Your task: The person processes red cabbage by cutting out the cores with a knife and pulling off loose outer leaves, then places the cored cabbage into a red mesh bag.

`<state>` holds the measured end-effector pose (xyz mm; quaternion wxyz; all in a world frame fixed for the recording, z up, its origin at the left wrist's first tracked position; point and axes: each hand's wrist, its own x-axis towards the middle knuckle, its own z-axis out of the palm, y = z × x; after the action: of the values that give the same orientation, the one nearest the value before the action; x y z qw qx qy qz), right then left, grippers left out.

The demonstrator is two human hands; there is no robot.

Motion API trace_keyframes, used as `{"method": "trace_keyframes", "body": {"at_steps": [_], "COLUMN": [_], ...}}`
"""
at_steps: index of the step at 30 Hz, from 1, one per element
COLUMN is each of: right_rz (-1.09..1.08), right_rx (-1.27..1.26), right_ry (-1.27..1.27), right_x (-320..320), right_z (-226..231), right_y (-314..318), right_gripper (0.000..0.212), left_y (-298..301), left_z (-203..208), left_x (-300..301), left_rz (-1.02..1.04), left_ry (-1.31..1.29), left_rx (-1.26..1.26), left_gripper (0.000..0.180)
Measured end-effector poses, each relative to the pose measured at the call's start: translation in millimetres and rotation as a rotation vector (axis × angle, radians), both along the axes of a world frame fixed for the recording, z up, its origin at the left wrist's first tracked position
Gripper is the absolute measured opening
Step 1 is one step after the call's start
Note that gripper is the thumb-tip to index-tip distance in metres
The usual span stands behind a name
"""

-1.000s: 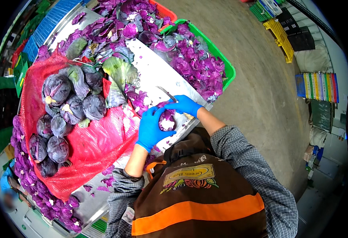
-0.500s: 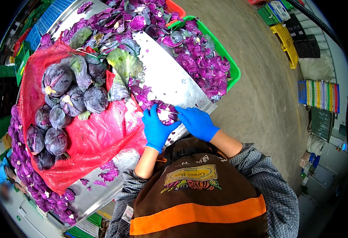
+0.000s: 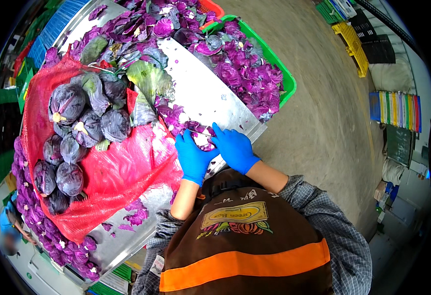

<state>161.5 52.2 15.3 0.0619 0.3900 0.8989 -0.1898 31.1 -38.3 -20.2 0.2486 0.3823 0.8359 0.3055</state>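
And the knife [image 3: 201,132] is down! A second ago its blade pointed up and away; now it lies across the trimmed cabbage [image 3: 204,141], and the right hand [image 3: 235,149] has turned in close beside the left. That suggests the cutting on this head is under way. The right hand pinches the knife, its handle hidden in the glove; the left hand [image 3: 192,160] curls thumb and fingers around the cabbage, pinning it at the near edge of the metal desk [image 3: 198,73].

Now the count: two gloved hands, one knife, one cabbage under the blade. On the one red net sack [image 3: 127,162] sit about eleven dark cabbages [image 3: 68,103], some partly hidden. One green crate [image 3: 290,83] brims with purple leaves [image 3: 247,73], too many to count; one red crate [image 3: 215,9] stands just behind it.
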Motion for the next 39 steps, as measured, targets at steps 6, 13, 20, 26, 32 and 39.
{"method": "trace_keyframes", "body": {"at_steps": [6,13,20,26,32,39], "right_rz": [-0.035,-0.048,0.086,-0.004,-0.135,-0.216], "right_rx": [0.031,0.052,0.004,-0.051,-0.114,-0.738], "right_ry": [0.057,0.091,0.112,0.030,0.279,0.152], "right_x": [-1,3,1,5,-16,11], "right_z": [-12,-19,-10,-28,-43,-1], "right_y": [0,3,31,62,53,121], "right_gripper": [0.054,0.050,0.034,0.031,0.036,0.039], "left_y": [1,3,10,-1,-27,-55], "left_z": [5,13,21,16,14,41], "left_x": [11,11,16,15,-8,-42], "left_rz": [0.059,0.063,-0.056,-0.071,-0.161,-0.125], "left_ry": [0.026,0.023,0.126,0.118,-0.072,-0.697], "left_rx": [0.031,0.002,0.027,0.047,0.166,0.372], "left_gripper": [0.105,0.100,0.092,0.095,0.094,0.098]}}
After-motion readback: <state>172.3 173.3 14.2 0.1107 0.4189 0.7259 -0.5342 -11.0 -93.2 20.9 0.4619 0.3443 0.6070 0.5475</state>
